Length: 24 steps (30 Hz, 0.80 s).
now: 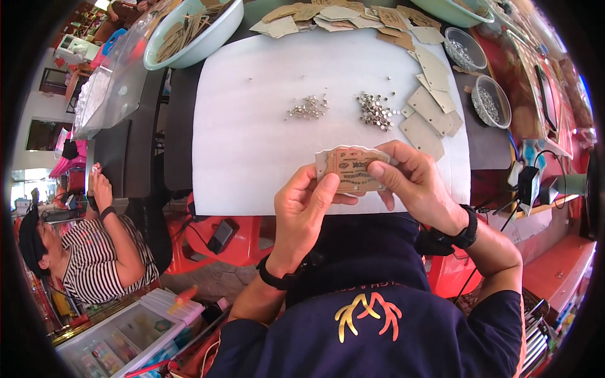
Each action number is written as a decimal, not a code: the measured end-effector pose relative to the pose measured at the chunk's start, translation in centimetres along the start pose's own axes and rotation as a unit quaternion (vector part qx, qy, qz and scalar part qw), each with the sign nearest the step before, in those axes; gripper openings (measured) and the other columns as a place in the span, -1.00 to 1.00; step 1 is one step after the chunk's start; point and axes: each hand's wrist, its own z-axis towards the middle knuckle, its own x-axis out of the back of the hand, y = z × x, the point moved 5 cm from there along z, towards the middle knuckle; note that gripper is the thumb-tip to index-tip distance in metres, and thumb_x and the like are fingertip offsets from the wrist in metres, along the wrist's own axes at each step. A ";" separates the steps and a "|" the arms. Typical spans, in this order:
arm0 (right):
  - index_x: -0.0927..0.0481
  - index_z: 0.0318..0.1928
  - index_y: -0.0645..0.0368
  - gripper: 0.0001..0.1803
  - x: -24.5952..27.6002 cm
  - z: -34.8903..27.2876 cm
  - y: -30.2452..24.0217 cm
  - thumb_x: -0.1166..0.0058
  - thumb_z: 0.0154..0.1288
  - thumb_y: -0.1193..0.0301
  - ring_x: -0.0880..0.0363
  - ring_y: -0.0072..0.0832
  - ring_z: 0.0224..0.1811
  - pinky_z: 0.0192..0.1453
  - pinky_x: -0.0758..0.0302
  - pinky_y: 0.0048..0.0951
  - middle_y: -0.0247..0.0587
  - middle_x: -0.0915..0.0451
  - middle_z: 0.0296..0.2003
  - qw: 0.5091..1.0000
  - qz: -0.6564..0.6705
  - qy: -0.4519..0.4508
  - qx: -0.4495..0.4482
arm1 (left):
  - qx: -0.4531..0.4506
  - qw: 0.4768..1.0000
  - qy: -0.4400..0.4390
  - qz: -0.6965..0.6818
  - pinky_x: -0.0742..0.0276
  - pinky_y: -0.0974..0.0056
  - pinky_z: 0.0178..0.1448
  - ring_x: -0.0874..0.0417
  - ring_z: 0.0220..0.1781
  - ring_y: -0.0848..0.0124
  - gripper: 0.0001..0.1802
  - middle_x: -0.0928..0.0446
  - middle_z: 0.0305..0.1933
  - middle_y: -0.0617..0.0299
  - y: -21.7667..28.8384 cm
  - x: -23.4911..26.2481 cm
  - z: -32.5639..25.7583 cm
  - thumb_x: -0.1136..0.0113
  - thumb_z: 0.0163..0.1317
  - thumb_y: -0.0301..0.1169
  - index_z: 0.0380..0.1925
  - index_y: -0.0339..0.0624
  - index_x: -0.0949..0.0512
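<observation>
Both hands up over near edge of white mat (252, 126) on worktop. Left hand (301, 211) and right hand (416, 183) both closed on one small brown card tag (353, 169), scalloped top edge, printed face up, held flat between thumbs and fingers above mat, not resting on it. Left thumb on tag's left edge, right thumb pressed across its right side.

Step in hand, by the look: fitting or checking small metal hardware on tag; a couple of tiny light dots near tag's lower edge, too small to tell what.

Supplies beyond tag: two loose piles on mat, left pile of metal bits (307, 108) and right pile of metal eyelets (375, 111), near each other, well apart from tag. Blank card pieces (432, 113) stacked at mat's right edge, more at far edge. Two clear bowls (491, 101) with metal bits at right.

Next move likely needs one hand freed while other keeps hold, then precise pinch of single piece from pile. Risk: picking up several at once.
</observation>
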 end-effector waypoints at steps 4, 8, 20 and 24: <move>-0.52 -0.09 0.26 -0.73 -1.6 0.5 0.0 -0.04 0.49 0.27 -0.44 -0.76 -0.54 -0.51 -0.36 -0.65 -0.41 -0.50 -0.50 0.999 0.009 -0.032 -0.036 | 0.014 0.999 0.027 -0.018 -0.72 0.29 -0.13 -0.75 -0.23 0.27 -0.71 -0.66 -0.15 0.01 -0.2 1.6 -0.8 0.00 0.48 -0.41 0.03 -0.43 -0.47; -0.51 -0.08 0.31 -0.72 -2.6 1.3 -1.3 0.02 0.51 0.29 -0.49 -0.63 -0.56 -0.50 -0.40 -0.53 -0.23 -0.52 -0.54 0.990 -0.128 -0.064 -0.011 | 0.020 0.999 0.042 -0.010 -0.72 0.29 -0.13 -0.75 -0.22 0.27 -0.71 -0.66 -0.16 0.01 0.3 2.5 -1.2 0.02 0.48 -0.41 0.03 -0.43 -0.47; -0.59 -0.16 0.32 -0.68 -3.0 3.8 -3.4 0.08 0.53 0.29 -0.52 -0.53 -0.61 -0.48 -0.45 -0.45 -0.19 -0.54 -0.60 0.960 -0.247 -0.132 -0.024 | -0.006 0.999 0.050 0.020 -0.71 0.31 -0.19 -0.72 -0.20 0.33 -0.72 -0.65 -0.13 0.02 0.5 4.4 -1.0 -0.01 0.45 -0.43 0.00 -0.45 -0.50; -0.62 -0.21 0.29 -0.73 -1.9 8.0 -4.7 -0.03 0.45 0.31 -0.53 -0.56 -0.60 -0.47 -0.46 -0.50 -0.24 -0.58 -0.55 0.952 -0.293 -0.088 0.024 | -0.009 0.998 0.055 0.015 -0.71 0.32 -0.16 -0.71 -0.19 0.38 -0.72 -0.65 -0.12 0.03 0.4 5.3 -0.8 -0.02 0.44 -0.43 -0.01 -0.45 -0.51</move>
